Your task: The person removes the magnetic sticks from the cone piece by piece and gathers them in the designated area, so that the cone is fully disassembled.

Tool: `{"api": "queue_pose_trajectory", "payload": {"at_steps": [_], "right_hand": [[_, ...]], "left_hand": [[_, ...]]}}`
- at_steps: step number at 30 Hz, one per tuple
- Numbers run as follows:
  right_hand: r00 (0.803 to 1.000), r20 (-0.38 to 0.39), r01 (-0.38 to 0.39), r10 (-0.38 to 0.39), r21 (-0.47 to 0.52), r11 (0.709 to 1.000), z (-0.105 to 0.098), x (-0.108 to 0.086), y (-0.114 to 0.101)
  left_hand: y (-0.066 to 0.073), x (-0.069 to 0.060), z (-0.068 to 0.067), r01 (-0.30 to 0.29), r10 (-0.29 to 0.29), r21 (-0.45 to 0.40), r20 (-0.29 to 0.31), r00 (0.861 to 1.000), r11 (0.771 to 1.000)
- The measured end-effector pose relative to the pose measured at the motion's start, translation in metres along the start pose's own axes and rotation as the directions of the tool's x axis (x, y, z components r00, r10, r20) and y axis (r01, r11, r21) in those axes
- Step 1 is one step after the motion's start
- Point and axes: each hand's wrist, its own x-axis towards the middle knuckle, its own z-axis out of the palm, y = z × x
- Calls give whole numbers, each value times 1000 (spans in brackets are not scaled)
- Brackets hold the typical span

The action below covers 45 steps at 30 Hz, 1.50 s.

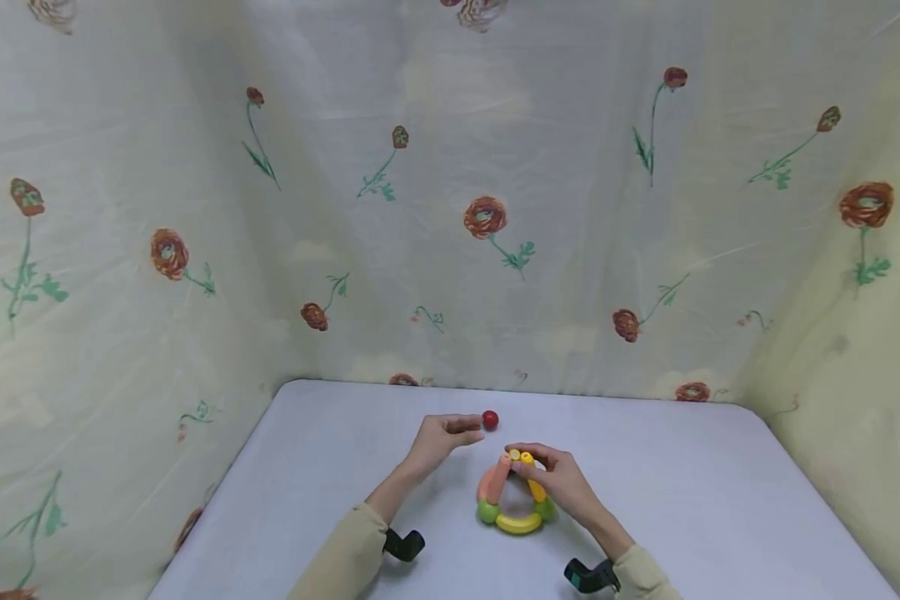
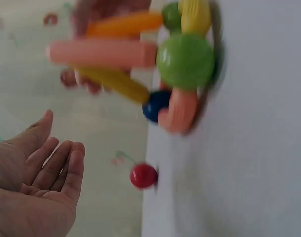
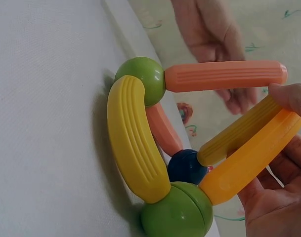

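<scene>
A toy frame of magnetic balls and rods stands on the table. Its base has two green balls (image 3: pixel 140 79), a blue ball (image 3: pixel 186 167), a curved yellow rod (image 3: pixel 138 140) and a curved salmon rod (image 2: pixel 180 111). A straight salmon rod (image 3: pixel 224 76), a straight yellow rod (image 3: pixel 239 131) and an orange rod (image 3: pixel 249 158) lean up from the balls. My right hand (image 1: pixel 558 479) pinches the upper ends of the yellow and orange rods. My left hand (image 1: pixel 438 442) holds nothing, fingers loosely extended. Beyond its fingertips a red ball (image 1: pixel 491 420) lies on the table.
The white table (image 1: pixel 330 425) ends at a back edge against a floral curtain (image 1: pixel 435 250), which also hangs along both sides. Black wrist devices (image 1: pixel 405 546) sit at both sleeves, close above the tabletop.
</scene>
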Motion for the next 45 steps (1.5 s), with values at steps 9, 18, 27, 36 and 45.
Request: {"api": "queue_pose_trajectory", "payload": {"at_steps": [9,18,27,36,45], "right_hand": [[1000,-7,23,-23,10,1000,-2,-3,-2],[1000,4,21,-21,18,1000,-1,-3,2],[1000,-1,-12,12,-1,1000,-2,-3,2],[1000,12,-4,4,-9,1000,-2,-3,1],[1000,-6,-15,15,-14,1000,-2,-2,0]], "left_hand": [[19,-44,31,-132,131,6,77,988,991],[17,-48,38,-123,122,14,65,990,992],[15,-48,14,-87,80,50,126,989,995],[12,-54,-35,-88,38,222,222,974,971],[-8,-61,-59,-69,-72,381,342,937,922]]}}
